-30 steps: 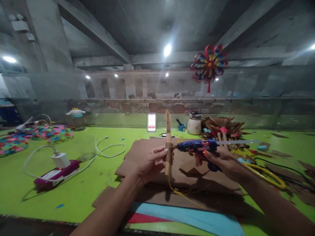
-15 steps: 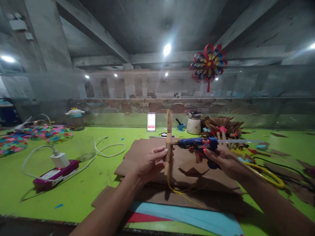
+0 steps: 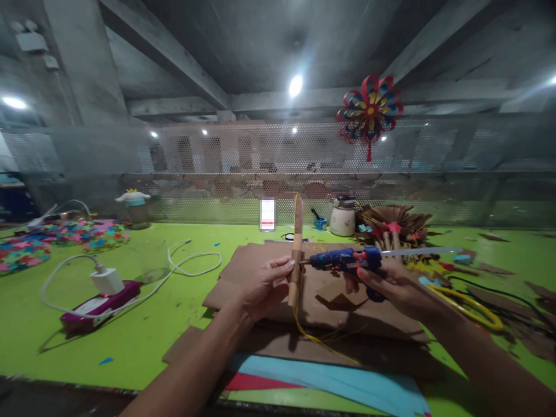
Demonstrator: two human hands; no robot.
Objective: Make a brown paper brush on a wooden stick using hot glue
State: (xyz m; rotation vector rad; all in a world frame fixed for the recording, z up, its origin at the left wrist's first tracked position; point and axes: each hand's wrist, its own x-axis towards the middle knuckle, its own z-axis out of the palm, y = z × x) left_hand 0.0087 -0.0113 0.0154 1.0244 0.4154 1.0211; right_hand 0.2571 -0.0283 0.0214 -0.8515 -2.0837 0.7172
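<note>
- On the green table (image 3: pixel 165 315), far left, star-covered pieces (image 3: pixel 95 234) in mixed colours; nearer, a purple power strip (image 3: pixel 80 324) with a white charger (image 3: pixel 106 282) plugged in.
- Next, a clear jar (image 3: pixel 152 260), well apart from the hands.
- Over brown sheets (image 3: pixel 243 266), left hand (image 3: pixel 266 286) pinching a slim brown stick (image 3: pixel 297 246) between thumb and fingers, nearly upright, with a brown wrap (image 3: pixel 297 256) about its lower half and yellow strings (image 3: pixel 304 333) trailing below. Probably light and fairly stiff, wrap perhaps easy to crush; best pinched lightly from the left, fingertips clear of the nozzle.
- Just right, nozzle (image 3: pixel 306 262) of a blue glue gun (image 3: pixel 343 259) aimed at the wrap; touching or just short, cannot tell.
- Around its handle, right hand (image 3: pixel 386 281) closed; trigger pressure not visible. Likely heavier, rigid, hot at the tip; to be held by the handle alone.
- Behind the gun, a translucent glue stick (image 3: pixel 421 251) jutting right; farther, a yellow loop (image 3: pixel 498 325).
</note>
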